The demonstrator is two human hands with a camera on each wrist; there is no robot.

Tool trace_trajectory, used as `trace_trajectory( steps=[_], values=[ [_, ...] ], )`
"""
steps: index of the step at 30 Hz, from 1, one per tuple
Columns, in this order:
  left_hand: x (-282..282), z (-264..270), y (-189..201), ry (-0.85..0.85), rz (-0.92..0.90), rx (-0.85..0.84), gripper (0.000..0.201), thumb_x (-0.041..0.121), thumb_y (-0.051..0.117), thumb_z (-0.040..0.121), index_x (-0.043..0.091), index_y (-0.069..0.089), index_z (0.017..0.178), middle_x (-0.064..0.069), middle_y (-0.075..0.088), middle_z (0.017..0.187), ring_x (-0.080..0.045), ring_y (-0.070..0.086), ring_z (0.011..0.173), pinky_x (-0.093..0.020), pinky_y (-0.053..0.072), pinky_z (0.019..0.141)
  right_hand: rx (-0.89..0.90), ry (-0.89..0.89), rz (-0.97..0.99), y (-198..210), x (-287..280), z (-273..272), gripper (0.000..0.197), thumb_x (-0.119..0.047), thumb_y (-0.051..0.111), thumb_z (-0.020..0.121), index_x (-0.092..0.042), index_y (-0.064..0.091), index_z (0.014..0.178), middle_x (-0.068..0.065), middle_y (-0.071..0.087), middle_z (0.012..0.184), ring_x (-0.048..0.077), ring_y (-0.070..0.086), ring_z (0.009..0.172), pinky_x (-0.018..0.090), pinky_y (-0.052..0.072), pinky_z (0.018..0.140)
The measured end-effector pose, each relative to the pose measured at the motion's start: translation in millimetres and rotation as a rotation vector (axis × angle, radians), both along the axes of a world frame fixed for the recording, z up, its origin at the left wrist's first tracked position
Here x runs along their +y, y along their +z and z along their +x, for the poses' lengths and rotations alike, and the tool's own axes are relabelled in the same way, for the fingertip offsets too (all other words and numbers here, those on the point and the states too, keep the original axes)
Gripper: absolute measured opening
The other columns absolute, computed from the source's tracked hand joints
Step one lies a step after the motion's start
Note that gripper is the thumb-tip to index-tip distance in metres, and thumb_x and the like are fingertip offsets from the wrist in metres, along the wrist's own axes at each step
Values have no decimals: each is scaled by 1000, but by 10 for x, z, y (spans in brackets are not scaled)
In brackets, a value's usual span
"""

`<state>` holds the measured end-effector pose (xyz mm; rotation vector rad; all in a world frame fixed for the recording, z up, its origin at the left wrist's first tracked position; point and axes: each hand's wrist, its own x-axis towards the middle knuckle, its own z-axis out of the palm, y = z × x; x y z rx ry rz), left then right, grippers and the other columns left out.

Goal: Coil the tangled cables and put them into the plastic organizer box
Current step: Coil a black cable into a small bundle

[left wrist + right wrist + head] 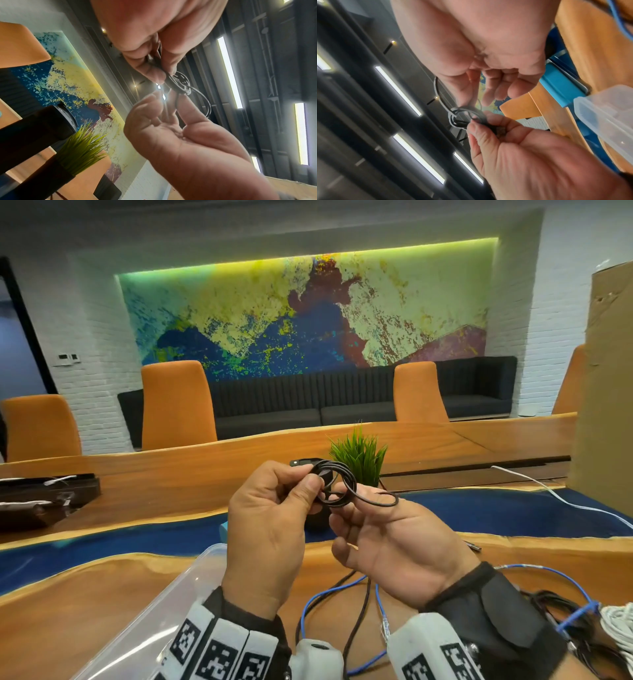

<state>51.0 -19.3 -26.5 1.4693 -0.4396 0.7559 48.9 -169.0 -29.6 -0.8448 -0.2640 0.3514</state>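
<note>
Head view: the left hand [270, 525] pinches a small coil of thin black cable [337, 486] between thumb and fingers, held up at chest height, probably so the loops stay stacked. The right hand [394, 546], palm up with fingers loosely spread, has one loose loop draped over its fingertips, seemingly feeding it round. The clear plastic box [164, 607] sits on the wooden table [85, 611] under the left wrist, within easy reach. More cables, blue [342, 587] and black, lie tangled below the hands

Left wrist view: thumb and finger clamp the coil [178, 83]; the other palm waits open beneath

Right wrist view: the coil [462, 119] sits between both hands, the box's corner [604, 119] beside them
</note>
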Motion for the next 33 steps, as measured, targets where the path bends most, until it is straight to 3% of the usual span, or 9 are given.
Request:
trace_trajectory(
  steps=[3,7,12,16,19,22,26,30,33],
  values=[
    [-15,-26,15,14,23,-40,24,3,69,89,27,71,86,8,76,86,-11,72,84,-22,58,72,-65,146,-10,-2,-3,-13,40,-36,84,66,-16,73,98,7,60,108,19,55,92,35,41,73],
    [-3,-27,15,13,57,-70,25,2,70,89,27,72,86,7,75,87,-12,72,84,-22,56,71,-191,250,-39,25,-89,-61,29,-16,71,70,-12,66,98,14,58,109,28,57,100,42,43,79],
    [-9,11,-45,37,40,-71,18,8,73,88,26,73,88,0,76,88,-19,73,84,-33,58,74,-232,45,-157,47,28,-106,8,-9,68,83,-16,65,85,9,66,83,24,67,77,33,56,68],
    [26,45,-42,100,-15,-59,23,6,70,89,29,71,88,1,74,88,-19,72,85,-32,58,74,-210,-103,-206,92,81,-149,16,-5,57,91,-12,65,104,9,64,72,23,65,68,34,54,67],
    [93,73,4,99,-143,-18,21,4,66,91,25,69,89,-4,74,85,-19,71,79,-23,57,68,-282,-234,-402,72,41,-124,26,2,54,93,-10,59,115,13,65,72,26,67,68,37,54,67],
    [280,111,126,-41,-437,106,19,2,57,96,18,64,90,0,73,80,-12,69,75,-17,55,62,-486,-265,-755,56,-47,-114,11,0,60,91,-7,63,99,15,71,76,26,72,73,37,58,72],
    [274,60,205,-323,-611,278,17,1,50,97,13,61,89,-4,68,73,-9,66,63,-16,54,56,-712,-218,-1210,-24,-19,-100,15,-15,67,90,-29,67,84,-3,72,84,7,71,80,33,59,80],
    [183,-12,175,-526,-398,461,5,11,60,82,11,62,86,-5,67,72,-11,62,63,-18,52,53,-746,-402,-1299,-63,-40,-27,11,-22,70,88,-32,74,92,-16,69,85,-2,63,84,17,52,75],
    [180,-38,134,-399,-38,472,5,10,66,84,14,67,85,-7,70,76,-14,63,68,-24,50,59,-632,-523,-1053,0,-112,8,14,-11,73,83,-24,75,78,-6,70,72,1,63,68,17,49,63]
  ],
)
